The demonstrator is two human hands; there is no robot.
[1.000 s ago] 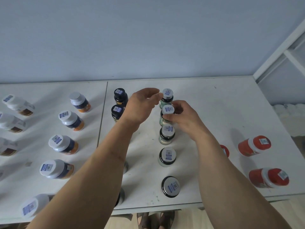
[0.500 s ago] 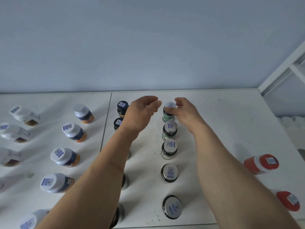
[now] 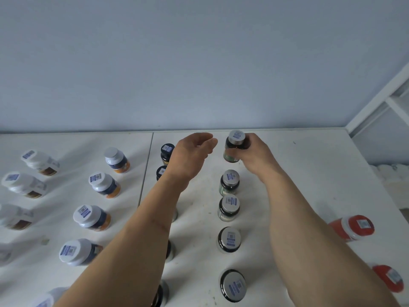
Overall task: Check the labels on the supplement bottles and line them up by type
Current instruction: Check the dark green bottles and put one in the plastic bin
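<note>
A column of dark green-labelled bottles with silver caps runs down the middle of the white table [image 3: 309,173]. My right hand [image 3: 254,155] grips the farthest one [image 3: 235,144] by its body. The one behind it in line [image 3: 229,182] stands just nearer to me. My left hand [image 3: 193,151] hovers to the left of the held bottle with loose fingers, holding nothing. Beneath my left forearm stands a column of black bottles [image 3: 166,151], partly hidden. White-capped blue-and-orange bottles [image 3: 104,185] form a column further left.
White bottles with brown labels [image 3: 39,161] lie at the far left. Red bottles [image 3: 352,227] lie on their sides at the right edge. A wall rises behind the table, and a white shelf frame [image 3: 380,103] stands at the right.
My right hand left the second green bottle, reached to the farthest one and now grips it. The camera view shifted so the table sits lower in frame.
</note>
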